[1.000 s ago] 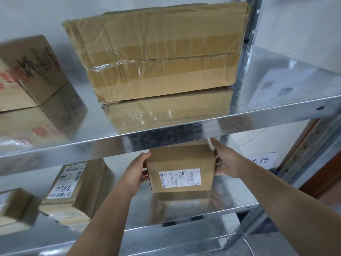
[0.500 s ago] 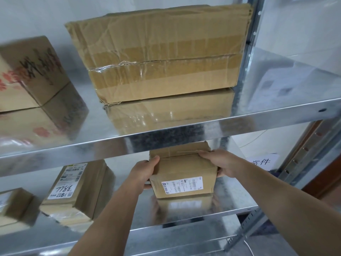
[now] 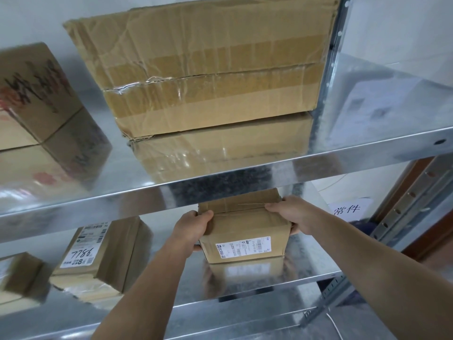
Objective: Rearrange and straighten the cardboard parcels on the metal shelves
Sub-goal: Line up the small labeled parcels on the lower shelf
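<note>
Two bare forearms come in from 6 and 5 o'clock, both cut off by the lower edge. The left hand (image 3: 193, 224) grips the top left corner of the small parcel (image 3: 245, 231), fingers curled together over its edge; the thumb is hidden behind the hand. The right hand (image 3: 291, 214) clamps the top right corner, fingers curled over the taped lid, with only a thumb tip showing at the side. The small parcel is at centre on the lower shelf (image 3: 311, 266), its white label facing the camera with print too small to read. Its bottom edge meets its own reflection; whether it sits flat cannot be told.

At 9 o'clock from it lies a labelled parcel (image 3: 98, 256) marked 7786, well apart. Further toward 9 a blurred box (image 3: 19, 273) is cut by the frame. At 3 o'clock a paper sign (image 3: 348, 208) is partly hidden by the right arm.

Beyond, on the upper shelf (image 3: 392, 106), a large creased parcel (image 3: 208, 65) sits at 12 o'clock, its top cropped. At 10 o'clock a scribbled parcel (image 3: 36, 94) is blurred, its writing illegible.
</note>
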A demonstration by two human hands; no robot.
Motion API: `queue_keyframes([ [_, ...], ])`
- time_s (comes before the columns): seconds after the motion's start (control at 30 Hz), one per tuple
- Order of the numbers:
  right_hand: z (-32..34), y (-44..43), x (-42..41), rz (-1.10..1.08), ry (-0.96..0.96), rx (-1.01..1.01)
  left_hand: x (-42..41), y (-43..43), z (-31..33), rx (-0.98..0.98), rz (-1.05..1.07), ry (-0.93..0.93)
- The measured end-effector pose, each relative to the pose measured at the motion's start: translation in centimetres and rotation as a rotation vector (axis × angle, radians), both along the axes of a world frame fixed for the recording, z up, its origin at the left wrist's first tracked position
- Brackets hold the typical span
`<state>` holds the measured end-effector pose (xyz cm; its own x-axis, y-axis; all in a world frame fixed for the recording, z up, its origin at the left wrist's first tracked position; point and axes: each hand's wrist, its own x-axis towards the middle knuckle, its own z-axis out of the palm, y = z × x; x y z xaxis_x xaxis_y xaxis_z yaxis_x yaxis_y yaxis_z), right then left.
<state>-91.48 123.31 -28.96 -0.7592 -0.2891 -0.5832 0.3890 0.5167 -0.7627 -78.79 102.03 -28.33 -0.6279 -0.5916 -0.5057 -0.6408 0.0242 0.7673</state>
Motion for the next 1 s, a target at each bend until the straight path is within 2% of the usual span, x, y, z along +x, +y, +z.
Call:
queue_keyframes([
  [0.6, 0.1, -0.1, 0.2, 0.002, 0.017, 0.031, 0.2, 0.5, 0.4, -0.002, 0.009, -0.011],
  [1.0, 0.9, 1.2, 0.3, 0.019, -0.001, -0.068, 0.9, 0.6, 1.2, 0.012, 0.008, 0.032],
])
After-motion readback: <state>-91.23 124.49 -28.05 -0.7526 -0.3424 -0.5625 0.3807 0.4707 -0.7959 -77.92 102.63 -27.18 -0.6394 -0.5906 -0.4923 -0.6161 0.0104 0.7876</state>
